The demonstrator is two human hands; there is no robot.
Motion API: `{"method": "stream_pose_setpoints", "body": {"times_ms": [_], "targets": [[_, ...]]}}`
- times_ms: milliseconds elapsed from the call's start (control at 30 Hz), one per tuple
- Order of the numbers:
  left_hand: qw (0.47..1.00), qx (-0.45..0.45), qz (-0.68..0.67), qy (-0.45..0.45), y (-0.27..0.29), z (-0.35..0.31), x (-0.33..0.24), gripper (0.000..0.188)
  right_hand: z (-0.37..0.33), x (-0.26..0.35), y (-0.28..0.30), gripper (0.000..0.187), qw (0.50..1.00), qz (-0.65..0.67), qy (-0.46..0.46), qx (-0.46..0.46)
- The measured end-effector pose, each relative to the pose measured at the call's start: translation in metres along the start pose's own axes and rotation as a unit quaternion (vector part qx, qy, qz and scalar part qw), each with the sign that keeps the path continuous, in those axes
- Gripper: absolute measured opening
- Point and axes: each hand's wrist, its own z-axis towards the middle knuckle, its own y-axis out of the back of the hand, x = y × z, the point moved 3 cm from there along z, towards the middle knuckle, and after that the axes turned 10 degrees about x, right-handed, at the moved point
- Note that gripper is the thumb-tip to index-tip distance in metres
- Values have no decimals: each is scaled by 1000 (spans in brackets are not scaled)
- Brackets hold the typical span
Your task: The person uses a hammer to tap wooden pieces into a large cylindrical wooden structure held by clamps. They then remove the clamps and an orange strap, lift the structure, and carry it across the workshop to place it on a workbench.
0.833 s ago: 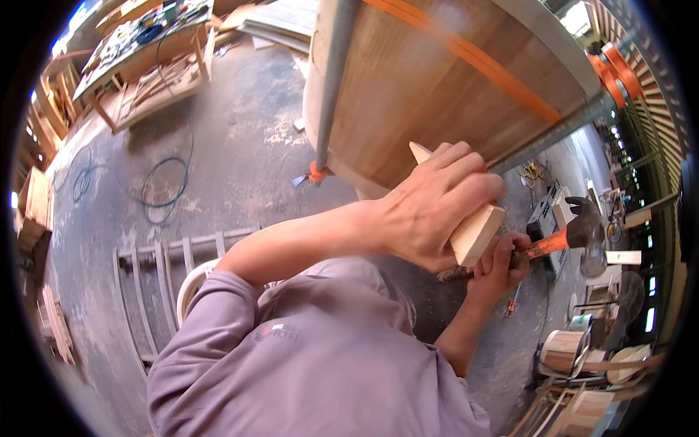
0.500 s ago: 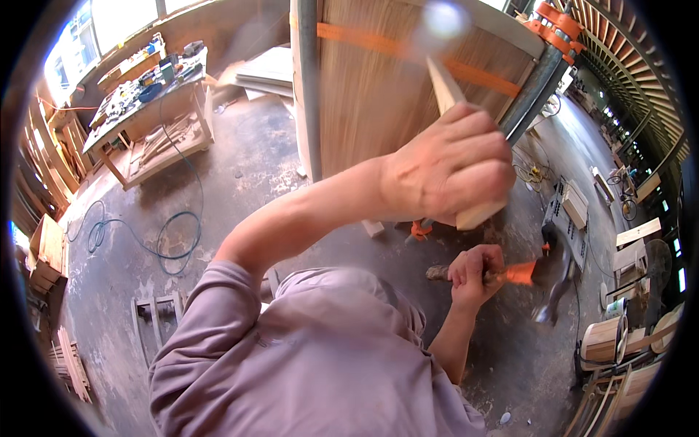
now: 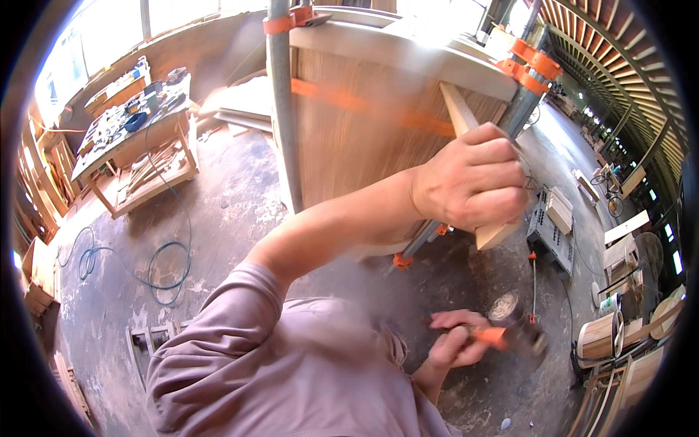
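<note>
My left hand [image 3: 477, 178], its arm stretched across my front, is closed around a light wood stick [image 3: 460, 113]. The stick's upper end lies close to the top right corner of a large wooden panel [image 3: 364, 153] with a paler frame; I cannot tell if they touch. Lower down, near my body, my right hand [image 3: 459, 341] grips a hammer [image 3: 491, 337] with an orange band on its handle. The hammer's head is smeared by motion. Metal pipe clamps [image 3: 284, 124] with orange jaws stand along both sides of the panel.
Just beyond the hammer, a round container [image 3: 504, 307] holds pale material. A grey slotted case [image 3: 551, 231] is on the floor at right, near wooden buckets [image 3: 601, 339]. A tool-covered workbench [image 3: 135, 124] stands far left, with a coiled hose [image 3: 171, 269] on the floor.
My right hand and the hammer have moved lower and closer to my body. The left hand, still on the stick, sits slightly lower and further right as the whole view shifts.
</note>
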Motion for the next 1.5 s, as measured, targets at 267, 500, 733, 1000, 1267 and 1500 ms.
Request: {"method": "stream_pose_setpoints", "body": {"times_ms": [267, 500, 733, 1000, 1267, 1500], "targets": [[999, -23, -34, 0, -1, 6, 9, 18, 17, 15, -25, 18, 976, -47, 206, -44], [1000, 2, -19, -10, -3, 9, 9, 18, 15, -1, -35, 20, 995, -34, 58, -71], [997, 41, -65, 3, -10, 12, 10, 17, 14, -11, -35, 22, 996, -75, 2, -37], [998, 43, -50, 16, -18, 15, 12, 18, 12, -10, -23, 23, 996, -80, -25, -33], [997, 64, -35, 12, -26, 14, 13, 19, 4, -14, -13, 13, 989, -139, -46, -5], [994, 101, -43, 9, -34, 18, 14, 19, 8, -23, -8, 11, 988, -124, -82, 37]]}}
